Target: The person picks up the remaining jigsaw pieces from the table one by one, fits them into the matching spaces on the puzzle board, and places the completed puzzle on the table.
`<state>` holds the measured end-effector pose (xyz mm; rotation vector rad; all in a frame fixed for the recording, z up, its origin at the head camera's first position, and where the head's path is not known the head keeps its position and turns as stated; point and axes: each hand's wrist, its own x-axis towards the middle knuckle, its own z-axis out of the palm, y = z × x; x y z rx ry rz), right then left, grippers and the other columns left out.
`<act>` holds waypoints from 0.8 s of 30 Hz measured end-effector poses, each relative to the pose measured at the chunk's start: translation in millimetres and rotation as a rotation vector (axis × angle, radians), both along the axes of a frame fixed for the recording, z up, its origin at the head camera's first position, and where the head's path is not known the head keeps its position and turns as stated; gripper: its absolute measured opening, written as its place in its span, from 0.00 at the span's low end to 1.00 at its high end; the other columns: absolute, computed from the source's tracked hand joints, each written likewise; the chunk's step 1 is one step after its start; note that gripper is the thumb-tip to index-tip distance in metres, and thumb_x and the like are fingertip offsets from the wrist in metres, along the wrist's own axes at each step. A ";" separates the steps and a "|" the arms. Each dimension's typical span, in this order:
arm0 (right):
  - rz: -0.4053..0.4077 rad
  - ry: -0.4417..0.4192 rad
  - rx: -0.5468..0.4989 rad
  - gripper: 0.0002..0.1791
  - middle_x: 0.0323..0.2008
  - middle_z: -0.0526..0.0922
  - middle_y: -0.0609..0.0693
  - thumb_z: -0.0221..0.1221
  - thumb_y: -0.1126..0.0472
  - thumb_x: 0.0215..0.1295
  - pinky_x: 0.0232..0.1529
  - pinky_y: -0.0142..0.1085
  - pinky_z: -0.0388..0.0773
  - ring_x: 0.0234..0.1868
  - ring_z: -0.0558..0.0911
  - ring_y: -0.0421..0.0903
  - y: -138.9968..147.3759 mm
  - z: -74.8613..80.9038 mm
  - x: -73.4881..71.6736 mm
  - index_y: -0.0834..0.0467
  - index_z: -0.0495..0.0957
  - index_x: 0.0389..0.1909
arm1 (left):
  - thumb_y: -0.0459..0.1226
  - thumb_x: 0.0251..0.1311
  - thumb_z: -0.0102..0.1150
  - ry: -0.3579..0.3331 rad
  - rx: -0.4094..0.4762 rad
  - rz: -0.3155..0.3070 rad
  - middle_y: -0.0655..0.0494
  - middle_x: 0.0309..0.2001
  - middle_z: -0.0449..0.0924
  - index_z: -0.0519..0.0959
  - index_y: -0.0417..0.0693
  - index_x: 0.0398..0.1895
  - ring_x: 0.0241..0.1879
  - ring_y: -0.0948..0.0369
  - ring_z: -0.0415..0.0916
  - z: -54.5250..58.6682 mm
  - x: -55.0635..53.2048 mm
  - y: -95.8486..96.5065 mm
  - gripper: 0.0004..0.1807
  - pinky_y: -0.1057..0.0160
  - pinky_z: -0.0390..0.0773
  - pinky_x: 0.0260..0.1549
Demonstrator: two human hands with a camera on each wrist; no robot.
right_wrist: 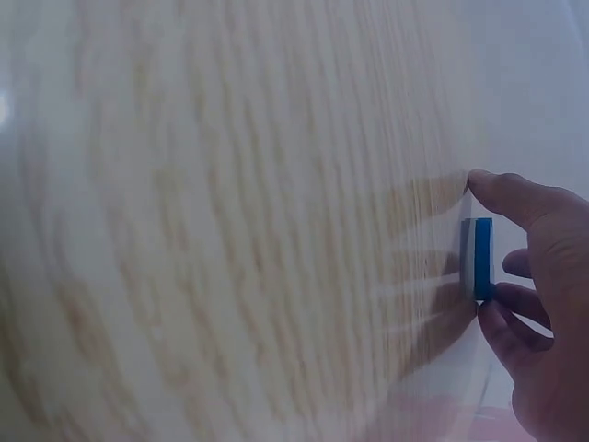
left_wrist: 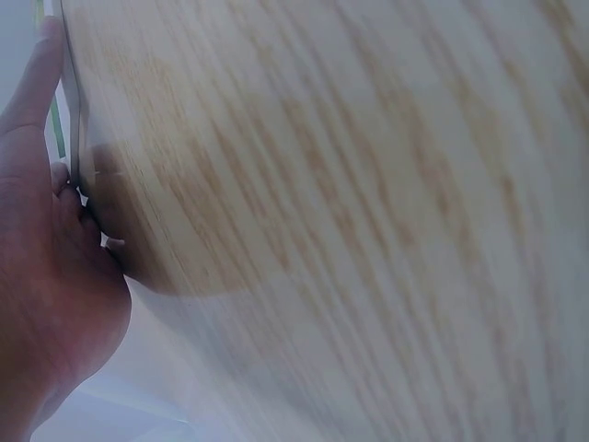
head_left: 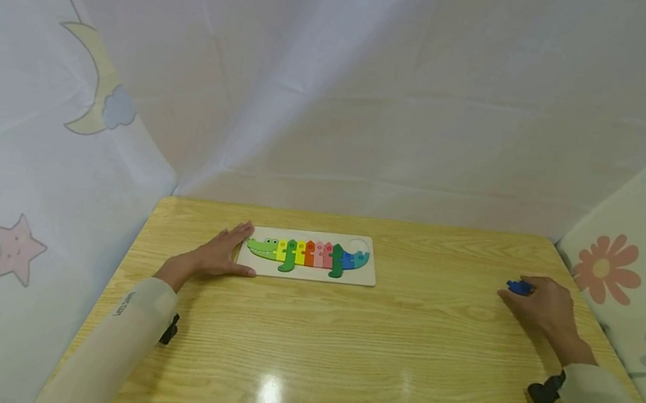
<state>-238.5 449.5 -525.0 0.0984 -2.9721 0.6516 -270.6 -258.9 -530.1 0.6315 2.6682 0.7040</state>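
Note:
A pale wooden puzzle board (head_left: 309,278) with a colourful crocodile (head_left: 313,255) made of jigsaw pieces lies on the table. At its right end, a bare curved outline (head_left: 362,243) shows above the blue tail pieces. My left hand (head_left: 218,251) spreads around the board's left end, thumb along the near edge and fingers by the far corner. Far to the right, my right hand (head_left: 547,309) arches over a small blue puzzle piece (head_left: 519,287). The right wrist view shows this piece (right_wrist: 482,259) between thumb and fingers; a gap separates it from the thumb tip, while a lower fingertip appears to touch it.
The wood-grain table (head_left: 335,355) reaches back to a pale cloth wall (head_left: 380,96). Printed cloth with flowers (head_left: 608,269) stands at the right edge, and one with a moon (head_left: 94,82) at the left. Each wrist carries a black mount (head_left: 545,390).

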 end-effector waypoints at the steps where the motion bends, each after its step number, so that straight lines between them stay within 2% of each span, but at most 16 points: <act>1: 0.001 0.000 -0.002 0.43 0.58 0.78 0.79 0.68 0.41 0.70 0.50 0.73 0.77 0.51 0.82 0.77 0.5 -0.8 -0.2 0.77 0.75 0.65 | 0.61 0.64 0.70 -0.001 -0.001 0.000 0.39 0.87 0.34 0.41 0.35 0.86 0.86 0.44 0.33 0.2 0.1 0.0 0.65 0.38 0.35 0.82; 10: 0.010 0.041 -0.024 0.36 0.55 0.81 0.78 0.67 0.45 0.71 0.48 0.71 0.80 0.50 0.83 0.76 0.5 -6.1 -2.2 0.75 0.80 0.60 | 0.60 0.64 0.70 0.004 -0.002 -0.003 0.39 0.86 0.34 0.41 0.35 0.86 0.86 0.44 0.33 -1.0 -0.7 -0.6 0.65 0.37 0.36 0.82; 24: 0.065 0.145 -0.023 0.23 0.52 0.83 0.77 0.70 0.56 0.68 0.46 0.70 0.81 0.47 0.84 0.75 -4.5 -9.7 -5.5 0.73 0.86 0.51 | 0.60 0.63 0.71 0.009 0.021 0.002 0.38 0.86 0.36 0.43 0.34 0.85 0.85 0.43 0.34 1.0 -0.1 0.6 0.65 0.36 0.36 0.81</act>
